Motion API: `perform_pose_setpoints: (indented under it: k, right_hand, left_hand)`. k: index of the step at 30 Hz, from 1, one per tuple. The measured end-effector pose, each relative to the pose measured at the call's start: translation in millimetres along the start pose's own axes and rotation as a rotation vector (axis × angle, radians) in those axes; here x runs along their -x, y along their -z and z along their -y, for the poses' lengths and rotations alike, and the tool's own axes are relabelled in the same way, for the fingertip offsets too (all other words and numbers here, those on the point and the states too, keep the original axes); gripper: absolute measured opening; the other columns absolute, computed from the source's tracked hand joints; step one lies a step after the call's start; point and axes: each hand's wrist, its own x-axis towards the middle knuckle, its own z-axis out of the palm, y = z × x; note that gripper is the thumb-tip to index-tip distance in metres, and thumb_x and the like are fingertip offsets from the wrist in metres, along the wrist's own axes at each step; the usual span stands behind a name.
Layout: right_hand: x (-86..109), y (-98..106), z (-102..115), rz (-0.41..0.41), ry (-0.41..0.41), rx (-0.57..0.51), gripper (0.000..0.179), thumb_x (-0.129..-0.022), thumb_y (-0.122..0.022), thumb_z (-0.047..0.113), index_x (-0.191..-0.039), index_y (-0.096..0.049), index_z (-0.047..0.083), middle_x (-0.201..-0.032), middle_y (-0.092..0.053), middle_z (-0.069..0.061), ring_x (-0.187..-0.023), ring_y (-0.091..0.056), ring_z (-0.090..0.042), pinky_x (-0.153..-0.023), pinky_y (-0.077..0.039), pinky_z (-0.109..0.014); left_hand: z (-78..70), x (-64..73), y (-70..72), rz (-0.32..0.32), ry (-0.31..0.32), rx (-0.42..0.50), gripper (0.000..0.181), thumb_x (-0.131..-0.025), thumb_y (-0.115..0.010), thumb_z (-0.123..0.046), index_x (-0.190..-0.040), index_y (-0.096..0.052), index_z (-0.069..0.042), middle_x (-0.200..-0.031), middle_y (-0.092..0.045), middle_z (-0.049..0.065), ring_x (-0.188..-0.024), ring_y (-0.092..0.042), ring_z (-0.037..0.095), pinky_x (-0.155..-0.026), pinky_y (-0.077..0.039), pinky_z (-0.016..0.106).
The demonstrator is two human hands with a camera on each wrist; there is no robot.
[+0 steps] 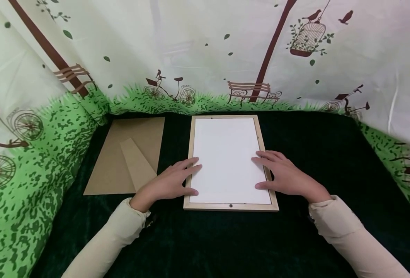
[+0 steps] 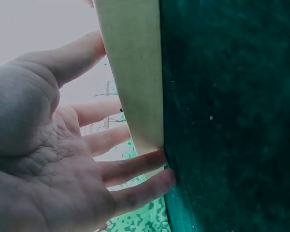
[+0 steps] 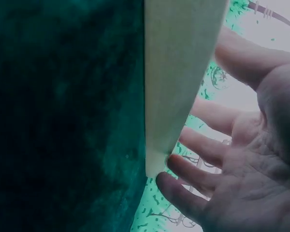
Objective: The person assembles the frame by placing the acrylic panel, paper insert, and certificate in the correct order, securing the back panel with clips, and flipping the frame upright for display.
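A light wooden picture frame (image 1: 205, 207) lies flat, with a white sheet or board (image 1: 227, 160) set inside its rim. My left hand (image 1: 171, 180) is at the frame's left side, fingers spread and fairly straight, thumb and fingertips over the rim and the sheet's edge. Opposite it, my right hand (image 1: 288, 173) rests the same way on the right side. In the left wrist view, the lower fingers of the left hand (image 2: 48, 140) touch the frame's outer side (image 2: 135, 72). The right wrist view shows the right hand (image 3: 251, 130) beside the other outer side (image 3: 174, 72).
To the left of the frame lies a brown backboard (image 1: 109, 170) with a tapered stand leg (image 1: 135, 160) on it. Dark green cloth (image 1: 225, 243) covers the table. A printed curtain (image 1: 198, 46) with bicycles and benches hangs around the back and sides.
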Motion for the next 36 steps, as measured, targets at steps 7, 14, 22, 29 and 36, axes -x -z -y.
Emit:
perform_pose_setpoints:
  k: [7, 14, 22, 29, 36]
  right_hand:
    - [2.3, 2, -1, 0.046, 0.011, -0.005, 0.087, -0.082, -0.078, 0.051, -0.152, -0.042, 0.014, -0.163, -0.027, -0.015, -0.146, -0.021, -0.039, -0.113, -0.029, -0.066]
    - [6.4, 20, -12, 0.131, -0.045, -0.045, 0.098, -0.077, -0.081, 0.052, -0.155, -0.035, 0.014, -0.165, -0.019, -0.016, -0.147, -0.021, -0.044, -0.112, -0.029, -0.068]
    - [6.3, 26, -14, 0.190, -0.072, -0.028, 0.108, -0.074, -0.080, 0.058, -0.158, -0.028, 0.015, -0.166, -0.017, -0.015, -0.147, -0.028, -0.044, -0.110, -0.034, -0.065]
    - [8.7, 24, -14, 0.199, -0.079, -0.027, 0.111, -0.075, -0.078, 0.058, -0.160, -0.020, 0.016, -0.166, -0.013, -0.015, -0.144, -0.034, -0.043, -0.105, -0.042, -0.062]
    - [9.7, 21, -16, 0.232, -0.083, 0.022, 0.108, -0.078, -0.074, 0.059, -0.161, -0.016, 0.018, -0.168, -0.008, -0.010, -0.146, -0.033, -0.039, -0.102, -0.045, -0.058]
  left_hand:
    - [-0.4, 0.0, -0.5, 0.010, 0.009, -0.035, 0.085, -0.086, -0.076, -0.045, -0.156, -0.035, -0.018, -0.167, -0.019, 0.005, -0.152, -0.024, 0.034, -0.115, -0.024, 0.068]
    - [-1.6, 0.5, -0.9, 0.006, 0.014, -0.033, 0.087, -0.084, -0.078, -0.045, -0.155, -0.036, -0.017, -0.167, -0.020, 0.005, -0.151, -0.025, 0.035, -0.115, -0.024, 0.069]
    - [-3.2, -0.5, -0.2, 0.000, 0.021, -0.024, 0.086, -0.083, -0.079, -0.044, -0.155, -0.038, -0.019, -0.167, -0.020, 0.005, -0.151, -0.026, 0.035, -0.115, -0.024, 0.068]
    - [-4.0, 0.0, 2.5, 0.003, 0.007, -0.016, 0.085, -0.084, -0.078, -0.043, -0.154, -0.038, -0.018, -0.167, -0.020, 0.006, -0.151, -0.025, 0.035, -0.116, -0.026, 0.065]
    - [6.5, 10.1, 12.6, -0.091, 0.005, 0.082, 0.079, -0.087, -0.077, -0.039, -0.153, -0.040, -0.019, -0.164, -0.025, 0.011, -0.149, -0.029, 0.037, -0.115, -0.033, 0.059]
